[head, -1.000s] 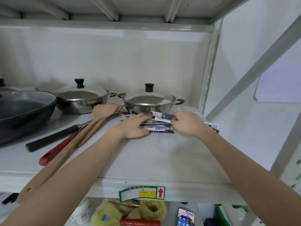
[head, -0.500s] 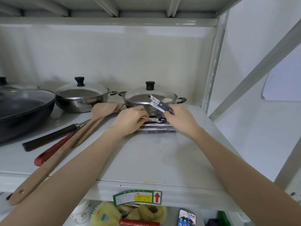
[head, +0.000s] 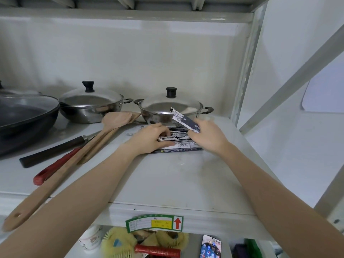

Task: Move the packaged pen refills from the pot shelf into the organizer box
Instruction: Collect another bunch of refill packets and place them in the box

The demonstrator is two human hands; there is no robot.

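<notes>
A dark wok [head: 24, 118] is cut off by the left picture edge, and a lid knob behind it barely shows. Right of it stand two lidded steel pots: the left pot [head: 91, 107] is well to the left of both hands, while the right pot [head: 167, 108] sits just behind them, its lower front hidden by the raised packet. Three long utensils lie slanting to the left of the left hand: a black-handled one [head: 54, 151], a red-handled one [head: 54, 168] and a wooden spatula [head: 61, 168] whose handle end juts past the shelf's front edge. A second wooden blade seems to lie under the first; this is hard to make out.

The left hand [head: 150, 140] presses flat on the pile of packaged pen refills [head: 178, 144], fingers curled over it and grasping nothing clearly. The pile lies on the pot shelf [head: 176, 179] between the two hands, partly covered by both, so the packets cannot be counted. The right hand [head: 206, 135] pinches one refill packet [head: 183, 119], tilted up and leftward off the pile against the right pot.

Toward the viewer from the hands, the shelf is bare up to its front edge, which bears a green label [head: 154, 222]. Right of the right hand the shelf ends near an upright post [head: 245, 67]. Below, a lower shelf shows only partly: yellow brushes [head: 119, 243] and a phone [head: 210, 246], both cut off.
</notes>
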